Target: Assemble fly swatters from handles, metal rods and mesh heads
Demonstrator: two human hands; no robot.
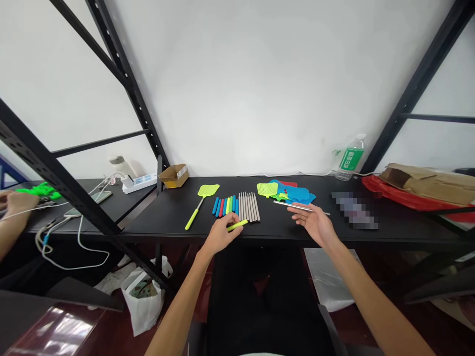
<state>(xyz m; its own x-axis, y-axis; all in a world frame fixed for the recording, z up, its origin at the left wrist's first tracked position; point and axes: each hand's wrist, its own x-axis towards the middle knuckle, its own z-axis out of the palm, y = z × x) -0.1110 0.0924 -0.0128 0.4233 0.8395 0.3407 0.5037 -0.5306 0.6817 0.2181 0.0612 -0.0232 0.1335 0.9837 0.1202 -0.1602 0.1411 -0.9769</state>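
Observation:
My left hand [221, 233] is closed around a yellow-green plastic handle [238, 225] near the table's front edge. Between the fingers of my right hand [315, 223] is a slim metal rod [285, 203], held almost level with both ends sticking out. Just beyond my left hand lie several coloured handles [221, 207] side by side, in blue, red, yellow and green. Beside them is a row of several metal rods [249, 206]. A whole yellow-green fly swatter [193, 217] rests to their left. Loose swatter heads [297, 193] in blue, yellow, green and red overlap behind my right hand.
On the black table [156, 217] stand a small cardboard box [173, 176] and a water bottle [351, 159]. A pixelated item [354, 210] and brown packaging [426, 180] lie right. Black shelf posts [128, 81] flank the place. Another person's hand [18, 205] shows far left.

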